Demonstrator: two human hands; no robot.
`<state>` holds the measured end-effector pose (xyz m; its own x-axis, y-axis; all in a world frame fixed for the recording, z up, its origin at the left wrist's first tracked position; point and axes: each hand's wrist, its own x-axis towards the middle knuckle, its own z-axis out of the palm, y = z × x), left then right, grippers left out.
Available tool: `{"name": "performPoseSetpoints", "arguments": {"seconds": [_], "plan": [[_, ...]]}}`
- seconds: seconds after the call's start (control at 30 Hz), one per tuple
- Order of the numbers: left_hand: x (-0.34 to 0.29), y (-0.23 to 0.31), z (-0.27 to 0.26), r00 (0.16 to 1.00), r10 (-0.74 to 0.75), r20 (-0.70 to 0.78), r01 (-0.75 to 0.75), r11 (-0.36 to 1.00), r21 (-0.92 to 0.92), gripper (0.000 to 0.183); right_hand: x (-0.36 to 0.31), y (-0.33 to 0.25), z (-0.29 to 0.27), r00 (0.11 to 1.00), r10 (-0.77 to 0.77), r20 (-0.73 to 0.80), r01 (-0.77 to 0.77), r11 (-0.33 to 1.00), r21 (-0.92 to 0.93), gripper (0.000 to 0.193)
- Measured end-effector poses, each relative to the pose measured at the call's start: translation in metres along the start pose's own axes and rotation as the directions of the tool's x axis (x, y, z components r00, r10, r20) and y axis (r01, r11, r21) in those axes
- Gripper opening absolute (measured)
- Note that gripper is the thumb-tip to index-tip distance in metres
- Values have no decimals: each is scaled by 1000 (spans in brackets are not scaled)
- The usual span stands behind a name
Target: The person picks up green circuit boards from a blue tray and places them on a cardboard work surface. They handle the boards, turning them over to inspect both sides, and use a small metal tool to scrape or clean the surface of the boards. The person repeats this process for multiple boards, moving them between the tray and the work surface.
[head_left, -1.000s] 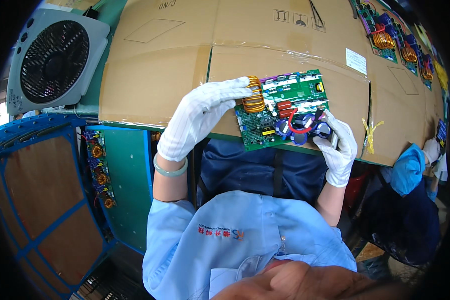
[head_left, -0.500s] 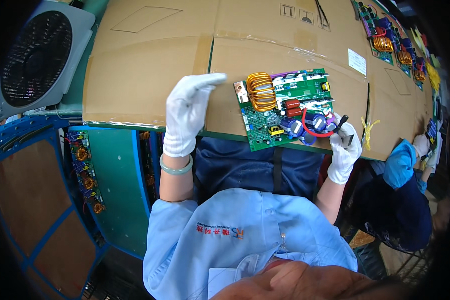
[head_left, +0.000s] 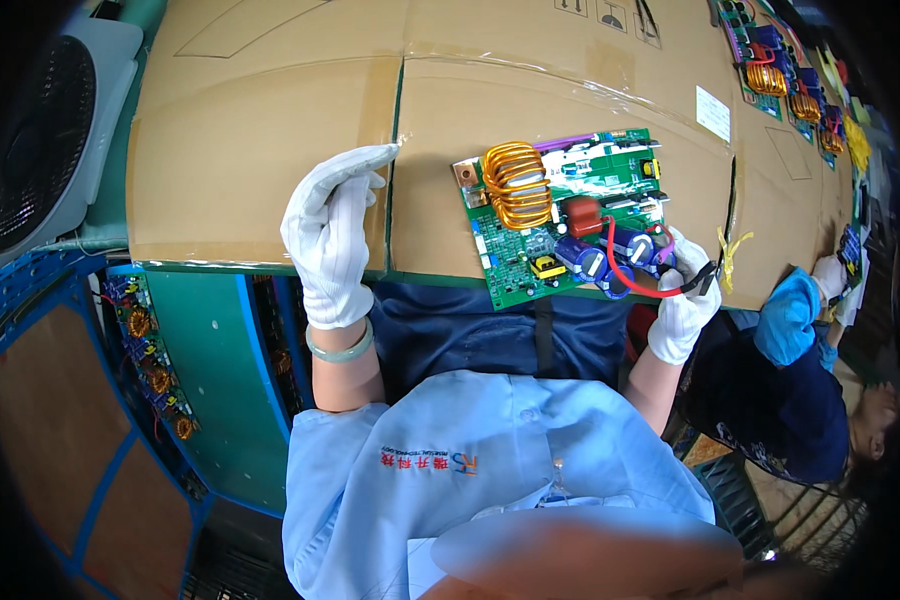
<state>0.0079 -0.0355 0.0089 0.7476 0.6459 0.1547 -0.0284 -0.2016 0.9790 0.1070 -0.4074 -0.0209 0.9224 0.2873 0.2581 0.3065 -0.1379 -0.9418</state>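
Note:
A green circuit board (head_left: 515,248) lies near the front edge of the cardboard-covered table, its near side reaching over the edge. It carries a copper-wound coil (head_left: 516,186), dark blue capacitors (head_left: 582,258), a red-brown block (head_left: 582,215) and a red cable (head_left: 625,272) with a black end. My right hand (head_left: 682,315), in a white glove, is closed at the board's near right corner. The cable's black end crosses its fingers, and the exact grip is partly hidden. Left of the board, my white-gloved left hand (head_left: 332,240) is raised and empty, fingers stretched toward the right.
Cardboard (head_left: 270,150) covers the table. A grey fan (head_left: 90,130) stands far left. More boards (head_left: 768,80) line the far right; others (head_left: 150,350) sit in the blue-framed rack (head_left: 270,380) at lower left. A co-worker (head_left: 770,400) in dark clothing works at right.
My left hand has moved left, away from the board, with its fingers bent a little more. The right hand stays at the board's corner. The whole view has shifted slightly.

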Motion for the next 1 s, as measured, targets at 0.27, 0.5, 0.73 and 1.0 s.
{"name": "performPoseSetpoints", "arguments": {"seconds": [0.27, 0.5, 0.73, 1.0], "plan": [[0, 0, -1, 1000, -7, -2, 7, 999, 39, 22, 0, -3, 4, 1000, 25, -5, -25, 997, 77, 42], [0, -3, -1, 1000, -3, 2, 3, 998, 65, 19, 1, -4, 4, 1000, 14, 3, -14, 997, 76, 43], [0, -6, 0, 1000, 8, -7, -8, 998, 63, 19, 4, -12, 9, 1000, 22, 10, -23, 997, 78, 43], [-1, -6, 1, 1000, 16, -5, -15, 998, 64, 20, 8, -19, 9, 999, 40, 29, -41, 999, 11, 41]]}}
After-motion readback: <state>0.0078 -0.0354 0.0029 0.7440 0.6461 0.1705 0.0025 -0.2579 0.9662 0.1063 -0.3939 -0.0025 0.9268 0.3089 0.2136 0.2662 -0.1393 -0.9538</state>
